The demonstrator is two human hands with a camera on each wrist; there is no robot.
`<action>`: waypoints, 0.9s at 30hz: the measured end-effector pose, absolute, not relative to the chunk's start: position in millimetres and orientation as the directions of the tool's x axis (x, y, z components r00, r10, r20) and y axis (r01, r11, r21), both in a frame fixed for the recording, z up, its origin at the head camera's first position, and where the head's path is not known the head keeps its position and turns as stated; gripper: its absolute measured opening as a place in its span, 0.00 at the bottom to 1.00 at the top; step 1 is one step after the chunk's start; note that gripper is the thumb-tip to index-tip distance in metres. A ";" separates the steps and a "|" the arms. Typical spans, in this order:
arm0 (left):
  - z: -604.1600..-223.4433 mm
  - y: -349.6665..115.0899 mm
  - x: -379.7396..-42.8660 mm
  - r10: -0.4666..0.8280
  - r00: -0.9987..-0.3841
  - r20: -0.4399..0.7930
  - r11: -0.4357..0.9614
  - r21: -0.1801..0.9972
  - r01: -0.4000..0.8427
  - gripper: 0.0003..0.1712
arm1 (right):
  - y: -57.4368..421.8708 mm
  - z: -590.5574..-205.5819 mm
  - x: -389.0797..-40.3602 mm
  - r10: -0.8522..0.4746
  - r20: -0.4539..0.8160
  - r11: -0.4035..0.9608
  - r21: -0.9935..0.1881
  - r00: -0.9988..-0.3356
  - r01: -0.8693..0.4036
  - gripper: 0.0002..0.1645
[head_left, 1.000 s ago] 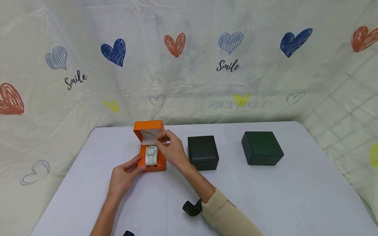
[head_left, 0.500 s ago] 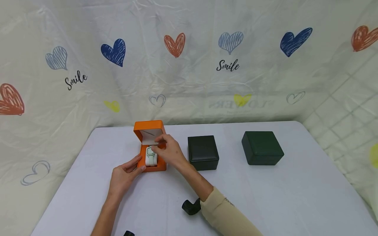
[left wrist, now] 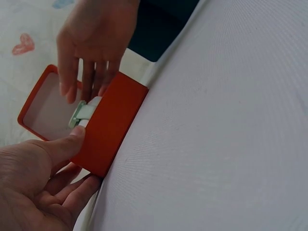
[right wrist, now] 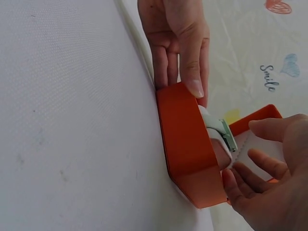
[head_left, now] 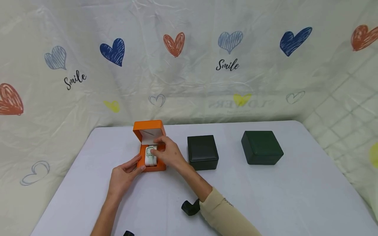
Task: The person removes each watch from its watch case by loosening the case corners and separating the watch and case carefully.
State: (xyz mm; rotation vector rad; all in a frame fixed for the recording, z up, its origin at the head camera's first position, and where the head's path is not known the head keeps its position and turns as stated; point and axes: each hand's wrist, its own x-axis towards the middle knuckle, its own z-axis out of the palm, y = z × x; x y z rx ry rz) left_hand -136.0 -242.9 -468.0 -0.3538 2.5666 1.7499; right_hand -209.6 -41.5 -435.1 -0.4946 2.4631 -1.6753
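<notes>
Right sleeve (head_left: 227, 213): beige fabric, looks loose, ends in wide cuff (head_left: 212, 200) well short of right hand (head_left: 171, 152). Dark lettering (head_left: 228, 202) on upper side near cuff; too small to read. Black elbow-shaped piece (head_left: 190, 207), rounded end, beside cuff; attachment hidden. Left forearm (head_left: 105, 209) bare to bottom edge of head view; second black piece (head_left: 128, 233) near it, mostly cut off. Left hand (head_left: 124, 178) bare, right likewise.

Is a white-strapped, green-rimmed watch (right wrist: 227, 136), seated in an orange box (left wrist: 113, 126) with raised lid (head_left: 148, 125) on the surface (head_left: 254, 196).
</notes>
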 end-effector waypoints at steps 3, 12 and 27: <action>-467.9 -243.4 -135.0 -0.175 -0.975 -0.138 0.343 0.920 -0.192 0.36 | -41.7 -437.3 -209.2 -0.343 0.069 0.352 -0.915 -0.937 -0.197 0.23; -469.1 -244.4 -136.9 -0.176 -0.976 -0.131 0.354 0.916 -0.187 0.35 | -41.9 -439.3 -209.8 -0.377 0.061 0.366 -0.907 -0.924 -0.209 0.30; -469.1 -246.0 -136.6 -0.168 -0.974 -0.151 0.335 0.921 -0.200 0.35 | -41.7 -445.4 -218.5 -0.456 0.099 0.442 -0.837 -0.884 -0.322 0.34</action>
